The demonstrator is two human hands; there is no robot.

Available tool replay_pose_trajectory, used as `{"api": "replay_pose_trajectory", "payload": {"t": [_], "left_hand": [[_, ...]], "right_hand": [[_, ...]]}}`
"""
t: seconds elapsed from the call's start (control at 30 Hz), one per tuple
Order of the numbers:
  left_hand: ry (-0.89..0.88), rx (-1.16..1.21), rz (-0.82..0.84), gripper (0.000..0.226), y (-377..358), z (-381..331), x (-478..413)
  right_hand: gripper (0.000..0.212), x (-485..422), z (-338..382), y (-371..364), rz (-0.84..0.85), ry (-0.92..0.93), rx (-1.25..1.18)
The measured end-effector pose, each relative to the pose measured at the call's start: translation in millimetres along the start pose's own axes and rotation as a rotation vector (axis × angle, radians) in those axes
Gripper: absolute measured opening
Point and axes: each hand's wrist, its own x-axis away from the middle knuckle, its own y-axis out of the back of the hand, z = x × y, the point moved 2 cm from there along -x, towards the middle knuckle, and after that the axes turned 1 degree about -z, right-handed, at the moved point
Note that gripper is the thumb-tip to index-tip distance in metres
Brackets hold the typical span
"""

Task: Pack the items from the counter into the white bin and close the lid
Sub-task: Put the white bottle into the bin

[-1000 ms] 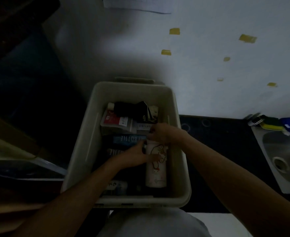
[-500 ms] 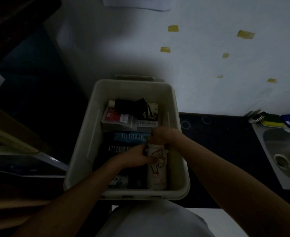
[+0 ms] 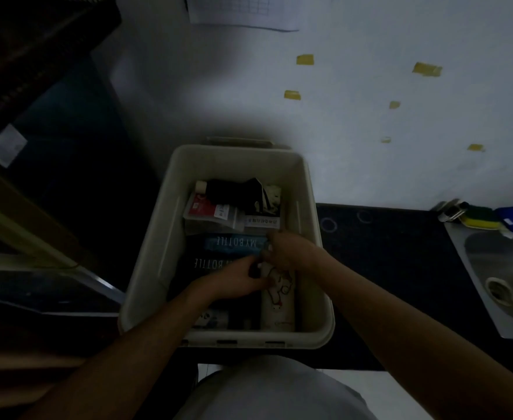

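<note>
White bin (image 3: 313,192) holds "MY BOTTLE" boxes (image 3: 234,242); left hand (image 3: 237,281), right hand (image 3: 288,253) grip bottle (image 3: 281,303).

We see the bin (image 3: 164,237) on the counter (image 3: 400,268), the sink (image 3: 509,268) to its right, the bottle (image 3: 279,304) inside along its right wall.

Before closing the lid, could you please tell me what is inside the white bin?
Two labelled boxes, a white bottle on the right, packets and a black item behind. The left hand and right hand hide the rest.

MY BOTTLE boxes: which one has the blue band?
The farther box, lying toward the wall end of the bin; the nearer box is dark with white lettering.
</note>
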Motion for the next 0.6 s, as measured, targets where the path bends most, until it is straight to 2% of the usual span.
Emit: {"api": "replay_pose_trajectory", "payload": {"t": [0.2, 0.4, 0.6], "left_hand": [[-0.028, 0.002, -0.071, 0.048, 4.3, 2.1, 6.3], [-0.044, -0.026, -0.195, 0.05, 11.2, 8.8, 11.8], [-0.105, -0.127, -0.344, 0.044, 11.5, 5.9, 23.0]], "right_hand": [[0.056, 9.7, -2.0, -2.4, -0.053, 0.088, 0.028], [0.048, 8.5, -0.5, -2.7, -0.117, 0.175, -0.056], [0.054, 14.2, 2.2, -8.8, -0.162, 0.272, -0.092]]}}
